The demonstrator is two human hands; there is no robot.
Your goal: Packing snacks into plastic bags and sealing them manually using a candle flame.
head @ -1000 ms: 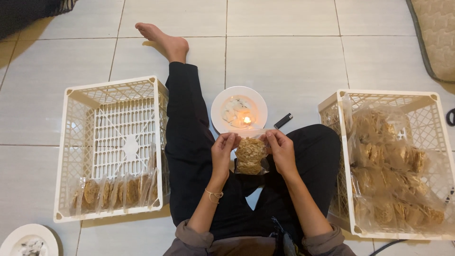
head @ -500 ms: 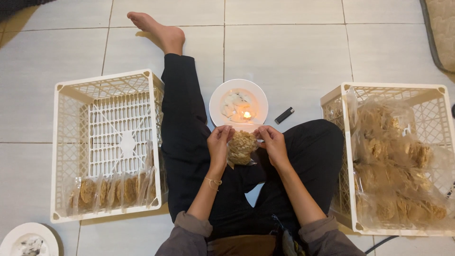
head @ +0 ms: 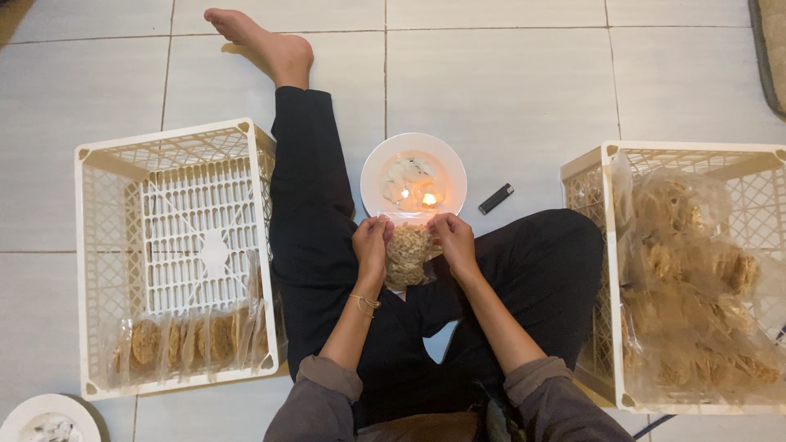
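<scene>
Hands (head: 412,243) on cracker bag (head: 408,255), candle plate (head: 453,168) just beyond.

a white crate (head: 94,270) on the left holds a row of bagged crackers (head: 184,342). a black lighter (head: 495,199) lies on the tiled floor (head: 508,74). a small white dish (head: 33,413) sits at the bottom-left corner.

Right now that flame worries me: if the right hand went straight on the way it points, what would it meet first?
Probably the white plate with the small flame, just beyond the right hand; height is unclear.
</scene>
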